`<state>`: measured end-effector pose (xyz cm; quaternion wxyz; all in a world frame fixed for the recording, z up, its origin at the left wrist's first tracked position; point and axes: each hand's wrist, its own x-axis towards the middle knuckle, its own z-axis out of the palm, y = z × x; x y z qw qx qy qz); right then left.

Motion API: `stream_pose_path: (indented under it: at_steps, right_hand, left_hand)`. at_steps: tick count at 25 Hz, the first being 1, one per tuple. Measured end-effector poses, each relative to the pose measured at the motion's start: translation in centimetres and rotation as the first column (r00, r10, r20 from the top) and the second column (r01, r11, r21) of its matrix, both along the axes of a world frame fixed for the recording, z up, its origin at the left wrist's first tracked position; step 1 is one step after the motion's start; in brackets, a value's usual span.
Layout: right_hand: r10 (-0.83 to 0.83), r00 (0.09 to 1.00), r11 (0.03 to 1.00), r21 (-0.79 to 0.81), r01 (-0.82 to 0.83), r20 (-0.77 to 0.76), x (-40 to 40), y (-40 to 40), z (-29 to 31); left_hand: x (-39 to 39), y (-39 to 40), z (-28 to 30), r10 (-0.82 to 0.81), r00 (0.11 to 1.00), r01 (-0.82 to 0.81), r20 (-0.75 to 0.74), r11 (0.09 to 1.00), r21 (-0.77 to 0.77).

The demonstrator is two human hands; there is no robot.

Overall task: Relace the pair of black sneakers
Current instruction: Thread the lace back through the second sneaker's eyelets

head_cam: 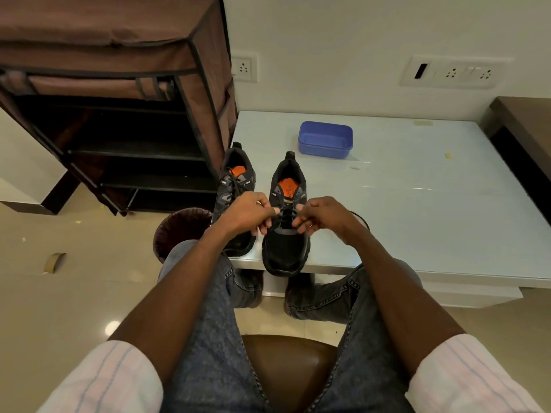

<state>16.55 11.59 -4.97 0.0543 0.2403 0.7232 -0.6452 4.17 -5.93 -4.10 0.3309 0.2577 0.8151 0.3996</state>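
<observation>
Two black sneakers with orange insoles stand side by side at the near left corner of a low white table (417, 204), toes toward me. The left sneaker (235, 180) has its black lace threaded and tied. The right sneaker (286, 251) is between my hands, toe over the table edge. My left hand (247, 213) pinches the black lace (281, 220) at the sneaker's left eyelets. My right hand (322, 216) pinches the same lace on the right side. A loop of lace (360, 217) trails behind my right wrist.
A blue plastic tub (325, 139) sits further back on the table. A brown fabric shoe rack (119, 108) stands to the left, with a dark waste bin (176, 231) beside my left knee. A tape roll (55, 262) lies on the floor. I sit on a brown stool (286, 371).
</observation>
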Motion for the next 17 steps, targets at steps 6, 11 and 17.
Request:
stream_pose_path:
  at_steps: [6, 11, 17]
  right_hand:
    - [-0.029, 0.979, 0.886, -0.459, -0.067, -0.201, 0.1, -2.1, 0.0]
    - [-0.329, 0.903, 0.807, -0.578, 0.117, -0.276, 1.2, 0.4, 1.0]
    - [-0.212, 0.936, 0.897, -0.435, 0.073, -0.28, 0.7, 0.0, 0.9]
  left_hand:
    - [1.6, -1.6, 0.6, -0.345, 0.806, 0.408, 0.482, 0.912, -0.03]
    - [0.4, -1.0, 0.5, 0.029, 0.999, -0.026, 0.042, 0.998, -0.057]
    - [1.5, 0.8, 0.5, -0.193, 0.967, 0.127, 0.168, 0.931, 0.342]
